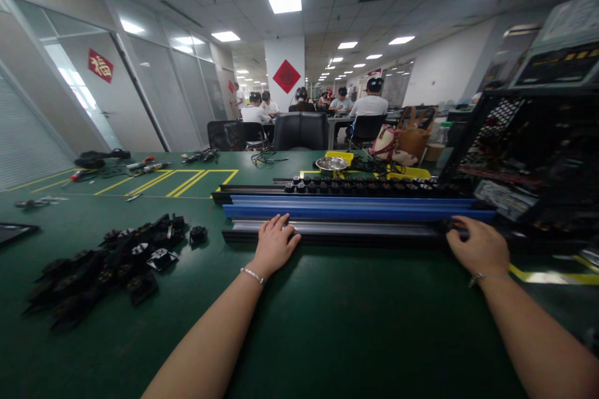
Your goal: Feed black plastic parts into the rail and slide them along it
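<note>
A long black rail with a grey channel (355, 229) lies crosswise in front of me. My left hand (277, 245) rests on its left part, with the fingers stretched over the channel and slightly apart. At the rail's right end, my right hand (482, 248) is curled, thumb and fingers around a small black part (462, 232). The fingers partly hide that part. Just behind lies a blue rail (355, 207), parallel to the black one. A row of small black parts (360, 186) stands along another dark rail beyond it.
A heap of black parts (112, 262) covers the left of the green table (355, 324). An open computer case (528, 149) stands at the right. A metal bowl (332, 164) and yellow trays (409, 173) sit at the back. Several people sit at tables farther off.
</note>
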Tool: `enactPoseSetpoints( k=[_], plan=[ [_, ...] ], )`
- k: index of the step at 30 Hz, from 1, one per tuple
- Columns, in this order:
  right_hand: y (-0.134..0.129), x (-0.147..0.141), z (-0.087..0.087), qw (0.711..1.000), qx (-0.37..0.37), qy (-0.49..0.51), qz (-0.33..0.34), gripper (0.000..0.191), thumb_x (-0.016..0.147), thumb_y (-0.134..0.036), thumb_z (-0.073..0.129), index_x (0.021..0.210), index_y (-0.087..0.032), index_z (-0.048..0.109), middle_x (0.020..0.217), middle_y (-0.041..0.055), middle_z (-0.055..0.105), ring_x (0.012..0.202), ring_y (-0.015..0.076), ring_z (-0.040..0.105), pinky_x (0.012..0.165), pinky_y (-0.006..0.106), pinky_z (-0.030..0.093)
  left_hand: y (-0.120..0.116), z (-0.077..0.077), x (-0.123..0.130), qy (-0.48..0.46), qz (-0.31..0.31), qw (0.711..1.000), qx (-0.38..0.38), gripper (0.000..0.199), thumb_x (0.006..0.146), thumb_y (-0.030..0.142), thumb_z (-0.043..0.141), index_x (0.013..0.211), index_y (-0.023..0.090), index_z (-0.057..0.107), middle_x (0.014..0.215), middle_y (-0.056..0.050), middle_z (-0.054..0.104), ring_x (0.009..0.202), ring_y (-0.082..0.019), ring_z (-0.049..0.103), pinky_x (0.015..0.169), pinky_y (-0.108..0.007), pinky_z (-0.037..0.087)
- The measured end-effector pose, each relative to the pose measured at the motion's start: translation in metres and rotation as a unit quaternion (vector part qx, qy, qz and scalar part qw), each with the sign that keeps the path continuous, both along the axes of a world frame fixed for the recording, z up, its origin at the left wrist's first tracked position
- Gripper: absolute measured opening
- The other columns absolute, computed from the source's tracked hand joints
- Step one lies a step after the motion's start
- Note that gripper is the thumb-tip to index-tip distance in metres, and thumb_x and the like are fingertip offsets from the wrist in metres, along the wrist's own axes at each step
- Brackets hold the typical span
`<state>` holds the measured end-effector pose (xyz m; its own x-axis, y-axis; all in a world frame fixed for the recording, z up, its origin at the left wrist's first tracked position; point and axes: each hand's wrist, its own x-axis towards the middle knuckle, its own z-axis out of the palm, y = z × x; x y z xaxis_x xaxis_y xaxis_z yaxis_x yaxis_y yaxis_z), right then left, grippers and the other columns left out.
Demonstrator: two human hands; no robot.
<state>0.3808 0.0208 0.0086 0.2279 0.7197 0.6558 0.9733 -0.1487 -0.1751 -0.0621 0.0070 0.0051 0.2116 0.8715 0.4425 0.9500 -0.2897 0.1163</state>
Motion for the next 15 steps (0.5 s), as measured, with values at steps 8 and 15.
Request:
enactPoseSetpoints(
  k=[8,15],
  plan=[
    [0.0029,-0.0012,-0.004,0.999,0.016,-0.02,0.04,0.035,0.073,-0.031,0.041,0.095,-0.016,0.064,0.099,0.0109,0.066,0.097,0.0258,0.058,0.086,0.038,0.044,0.0002,-0.0001,0.0003,0.001,0.004,1.0,-0.004,0.033,0.089,0.046,0.04,0.096,0.027,0.066,0.138,-0.004,0.048,0.128,-0.025,0.039,0.104,-0.047,0.031],
    [0.0034,-0.0087,-0.003,0.997,0.013,-0.025,0.069,0.033,0.073,-0.029,0.042,0.095,-0.016,0.063,0.1,0.012,0.065,0.098,0.0265,0.057,0.089,0.038,0.043,-0.0011,0.0017,0.001,0.0,0.005,1.0,-0.01,0.033,0.089,0.046,0.04,0.097,0.027,0.066,0.139,-0.003,0.048,0.129,-0.025,0.038,0.104,-0.047,0.03]
  ],
)
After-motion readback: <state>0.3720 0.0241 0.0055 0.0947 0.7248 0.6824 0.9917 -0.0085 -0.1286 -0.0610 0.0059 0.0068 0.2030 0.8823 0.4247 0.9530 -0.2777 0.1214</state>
